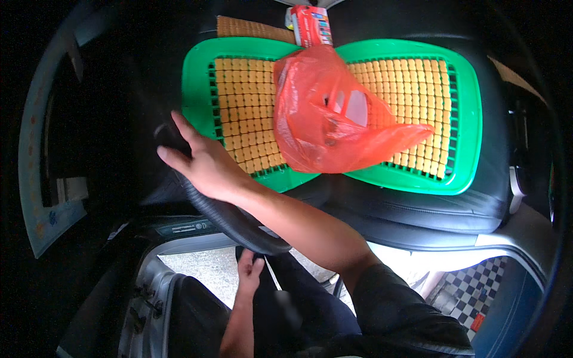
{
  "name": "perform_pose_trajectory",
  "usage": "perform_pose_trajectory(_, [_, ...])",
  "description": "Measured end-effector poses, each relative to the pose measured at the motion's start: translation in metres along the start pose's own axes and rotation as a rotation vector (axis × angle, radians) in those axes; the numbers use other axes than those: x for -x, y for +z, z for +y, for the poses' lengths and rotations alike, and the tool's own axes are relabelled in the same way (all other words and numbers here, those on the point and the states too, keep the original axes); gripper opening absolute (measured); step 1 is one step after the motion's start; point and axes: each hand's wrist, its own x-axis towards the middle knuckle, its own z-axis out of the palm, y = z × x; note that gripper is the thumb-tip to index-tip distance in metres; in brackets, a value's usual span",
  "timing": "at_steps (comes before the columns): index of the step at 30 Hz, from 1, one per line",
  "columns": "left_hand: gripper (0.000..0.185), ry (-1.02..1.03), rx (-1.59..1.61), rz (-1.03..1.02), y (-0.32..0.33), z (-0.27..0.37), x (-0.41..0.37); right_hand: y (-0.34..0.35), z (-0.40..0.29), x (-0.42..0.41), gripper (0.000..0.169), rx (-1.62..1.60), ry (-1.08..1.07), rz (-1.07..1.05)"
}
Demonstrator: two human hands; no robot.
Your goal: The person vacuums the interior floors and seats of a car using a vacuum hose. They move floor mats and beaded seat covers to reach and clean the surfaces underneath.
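Observation:
My right hand (208, 168) reaches across a curved black ribbed rim (215, 210), which looks like a steering wheel. Its thumb and one finger are spread apart, and the other fingers are hidden. Below the rim's lower end, my left hand (249, 273) is raised in front of dark trousers; its fingertips meet a dark area, and I cannot tell whether they grip something. Past my right hand lies a green seat cover (468, 134) with yellow tiles. A crumpled, translucent red plastic bag (304, 138) rests across its narrow middle; pale shapes show through it.
The cover lies on a black seat (403, 210). Behind the bag are a red-and-white printed box (313, 27) and a brown woven strip (255, 30). An open vehicle door (156, 308) stands at lower left. Checkered floor (485, 279) shows outside, lower right.

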Motion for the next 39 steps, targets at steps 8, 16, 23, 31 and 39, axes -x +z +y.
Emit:
perform_pose_trajectory(8, [0.068, 0.027, 0.304, 0.149, 0.054, 0.033, 0.021, 0.024, 0.053, 0.109, 0.073, 0.205, -0.040, -0.376])
perform_pose_trajectory(16, [0.040, 0.102, 0.255, 0.274, 0.064, 0.096, 0.006, -0.082, 0.048, 0.169, 0.095, -0.251, 0.038, 0.668])
perform_pose_trajectory(23, [0.029, 0.078, 0.229, 0.327, 0.071, 0.095, 0.016, -0.217, 0.130, 0.106, 0.081, -0.256, 0.012, 0.952])
perform_pose_trajectory(31, [0.027, 0.042, 0.237, 0.403, 0.068, 0.100, 0.020, -0.163, 0.144, 0.126, 0.027, 0.622, -0.104, 0.633])
perform_pose_trajectory(39, [0.039, -0.011, 0.218, 0.437, 0.075, 0.106, -0.027, -0.248, 0.171, 0.076, 0.056, 0.525, 0.245, 0.819])
